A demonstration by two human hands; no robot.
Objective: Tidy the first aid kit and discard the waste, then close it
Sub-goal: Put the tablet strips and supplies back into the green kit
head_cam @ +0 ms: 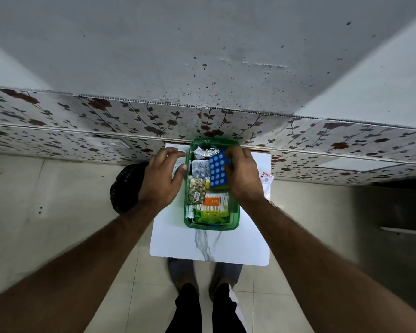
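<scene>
Right hand [241,175] pinches blue blister tablet strip [217,173] into green plastic kit box [235,212] at frame centre – left hand [165,179] spread loose, empty, steadying box edge.

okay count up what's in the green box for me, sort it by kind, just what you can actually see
In the green box:
Blister strips: 3, blue, silver and gold
Crumpled foil wrappers: 1
Cotton swab packs: 1
Total: 5 clearly visible; more lies underneath, hidden.
</scene>
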